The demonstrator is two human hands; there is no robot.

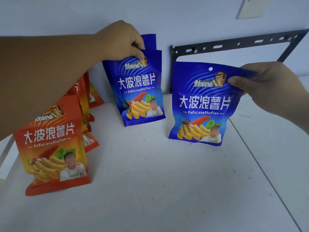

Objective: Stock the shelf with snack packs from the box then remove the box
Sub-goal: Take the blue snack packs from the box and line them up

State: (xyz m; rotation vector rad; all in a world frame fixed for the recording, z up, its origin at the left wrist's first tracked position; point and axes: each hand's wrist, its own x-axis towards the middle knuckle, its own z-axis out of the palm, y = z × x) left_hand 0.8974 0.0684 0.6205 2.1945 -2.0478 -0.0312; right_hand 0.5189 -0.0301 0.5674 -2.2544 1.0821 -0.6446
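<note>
While both hands are up at the shelf (167, 181), each one has a blue pack by its top edge. Left hand (122, 39) is closed in a pinch on the top-right corner of the front blue pack (138, 97) at the back; that pack stands upright on the white shelf near the wall, with at least one more blue pack (149, 42) directly behind it. Right hand (267, 86) is closed, thumb in front and fingers behind, on the upper right corner of a second blue pack (200, 106); it stands upright to the right of and closer than the first, bottom edge at the shelf, contact can't be confirmed. The two are apart, with a gap between them. Row of orange packs (53, 144) runs front to back along the left side, under the left forearm. Black metal bracket (234, 44) on the wall behind the right pack. Box isn't in frame.
</note>
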